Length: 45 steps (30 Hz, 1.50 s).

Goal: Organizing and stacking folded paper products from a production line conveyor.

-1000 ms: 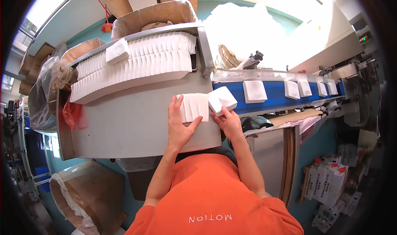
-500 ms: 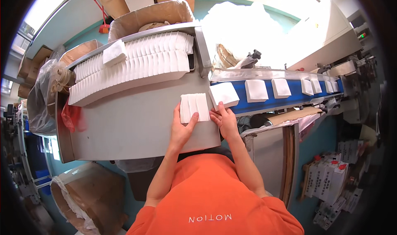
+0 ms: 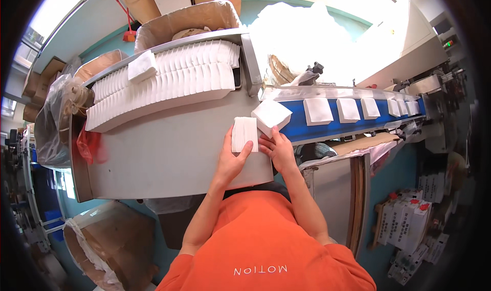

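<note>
My left hand (image 3: 233, 158) is closed around the side of a stack of white folded paper napkins (image 3: 245, 133) on the grey metal table (image 3: 169, 158), thumb lying over its near face. My right hand (image 3: 279, 150) grips the near corner of another napkin stack (image 3: 272, 116), which sits askew where the table meets the blue conveyor belt (image 3: 296, 132). Part of that hand's fingers is hidden under this stack. Its other fingertips come close to the right side of the left hand's stack.
More napkin stacks (image 3: 318, 111) lie spaced along the belt. Long rows of napkins (image 3: 163, 81) stand at the table's back, with one loose stack (image 3: 142, 67) on top. A raised metal edge (image 3: 250, 63) closes the table's back right. A large carton (image 3: 115, 245) stands below left.
The stack at my right hand has turned and shifted left onto the table side. The left hand and its stack moved slightly right, and the stack looks narrower. Stacks on the belt have shifted.
</note>
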Each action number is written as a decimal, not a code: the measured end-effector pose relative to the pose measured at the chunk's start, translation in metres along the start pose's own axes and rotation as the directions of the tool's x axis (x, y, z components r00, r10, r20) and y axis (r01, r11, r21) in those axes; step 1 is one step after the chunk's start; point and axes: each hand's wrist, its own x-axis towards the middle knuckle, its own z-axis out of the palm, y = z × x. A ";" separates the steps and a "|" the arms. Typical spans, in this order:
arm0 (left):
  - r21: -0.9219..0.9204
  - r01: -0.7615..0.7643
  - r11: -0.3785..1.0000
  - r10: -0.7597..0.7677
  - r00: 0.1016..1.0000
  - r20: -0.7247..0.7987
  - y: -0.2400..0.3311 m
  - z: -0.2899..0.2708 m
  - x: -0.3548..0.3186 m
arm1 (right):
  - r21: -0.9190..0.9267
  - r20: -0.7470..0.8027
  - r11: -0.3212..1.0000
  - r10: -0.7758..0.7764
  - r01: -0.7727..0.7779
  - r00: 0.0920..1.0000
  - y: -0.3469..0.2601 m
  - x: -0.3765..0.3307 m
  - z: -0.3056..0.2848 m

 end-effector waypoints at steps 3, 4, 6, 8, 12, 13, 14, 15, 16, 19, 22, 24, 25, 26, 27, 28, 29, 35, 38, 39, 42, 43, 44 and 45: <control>-0.064 -0.001 0.998 0.004 0.999 0.050 -0.011 0.003 0.002 | -0.514 0.142 0.837 -0.132 0.187 0.981 0.004 -0.009 0.023; -0.093 -0.017 0.996 0.024 0.997 0.069 -0.013 0.003 0.002 | -0.543 0.179 0.808 -0.156 0.230 0.971 0.007 -0.014 0.029; -0.085 -0.008 0.996 0.014 0.998 0.067 -0.011 0.003 0.003 | -0.367 0.247 0.912 -0.096 0.185 0.964 0.009 -0.009 0.029; -0.078 0.001 0.997 0.004 0.998 0.064 -0.005 0.004 0.003 | -0.306 0.241 0.949 -0.001 0.077 0.971 0.007 -0.005 0.019; -0.088 -0.008 0.996 0.012 0.999 0.049 0.001 0.005 0.003 | 0.136 0.343 0.959 0.189 -0.248 0.920 0.023 -0.002 0.013; -0.099 -0.015 0.995 0.019 0.999 0.043 0.000 0.004 0.004 | 0.154 0.316 0.955 0.194 -0.252 0.929 0.027 -0.005 0.017; -0.097 -0.015 0.995 0.019 0.999 0.042 -0.004 0.002 0.006 | 0.172 0.289 0.951 0.200 -0.257 0.936 0.028 -0.007 0.021; -0.075 -0.025 0.997 0.029 0.998 0.056 -0.006 -0.001 0.008 | 0.173 0.291 0.951 0.201 -0.258 0.935 0.024 -0.009 0.024; -0.052 -0.035 0.998 0.039 0.997 0.070 -0.009 -0.004 0.009 | -0.030 0.230 0.986 0.166 -0.163 0.959 0.018 -0.010 0.025; -0.013 0.001 1.000 0.001 0.994 0.111 -0.009 -0.005 0.009 | -0.421 0.174 0.897 -0.069 0.138 0.982 0.009 -0.007 0.035; -0.051 0.006 0.999 -0.002 0.996 0.090 0.001 -0.002 0.008 | -0.464 0.214 0.838 -0.207 0.286 0.955 0.016 0.000 0.034; -0.124 0.040 0.992 -0.031 0.997 0.076 0.002 -0.001 0.007 | -0.338 0.235 0.910 -0.167 0.241 0.958 0.015 0.002 0.037; -0.198 0.074 0.977 -0.063 0.996 0.064 0.002 -0.002 0.007 | -0.104 0.226 0.994 -0.007 0.031 0.974 0.015 0.001 0.037; -0.197 0.075 0.978 -0.063 0.996 0.063 -0.001 -0.004 0.006 | 0.132 0.257 0.973 0.153 -0.191 0.954 0.015 -0.003 0.039; -0.180 0.065 0.981 -0.069 0.997 -0.020 -0.007 -0.006 0.006 | 0.232 0.318 0.944 0.155 -0.235 0.935 0.019 -0.003 0.038; -0.163 0.056 0.985 -0.073 0.992 -0.103 -0.011 -0.008 0.006 | 0.233 0.319 0.943 0.156 -0.237 0.935 0.026 -0.005 0.038; -0.162 0.058 0.985 -0.074 0.993 -0.096 -0.013 -0.013 0.006 | 0.076 0.259 0.993 0.067 -0.089 0.963 0.033 -0.007 0.035; 0.857 -0.336 0.391 0.668 0.744 -0.013 -0.011 -0.082 -0.011 | -0.046 0.103 0.978 0.208 -0.204 0.973 0.054 -0.011 0.035; 0.812 -0.478 0.335 0.513 0.816 0.269 -0.033 -0.122 -0.006 | 0.165 0.064 0.970 0.171 -0.179 0.983 0.056 0.011 0.042; 0.778 -0.531 0.337 0.465 0.812 0.353 -0.037 -0.123 0.000 | 0.209 0.018 0.971 0.113 -0.115 0.993 0.053 0.016 0.041; 0.724 -0.609 0.325 0.477 0.766 0.431 -0.041 -0.099 0.026 | 0.271 -0.113 0.962 0.004 0.027 0.994 0.039 0.030 0.024; 0.697 -0.641 0.322 0.482 0.745 0.462 -0.039 -0.084 0.037 | 0.275 -0.165 0.959 -0.014 0.059 0.986 0.033 0.033 0.015; 0.676 -0.664 0.319 0.481 0.728 0.489 -0.033 -0.066 0.047 | 0.321 -0.153 0.940 -0.073 0.120 0.986 0.029 0.040 0.001; 0.647 -0.691 0.324 0.491 0.707 0.509 -0.034 -0.050 0.057 | 0.394 -0.173 0.908 -0.080 0.143 0.982 0.021 0.039 -0.006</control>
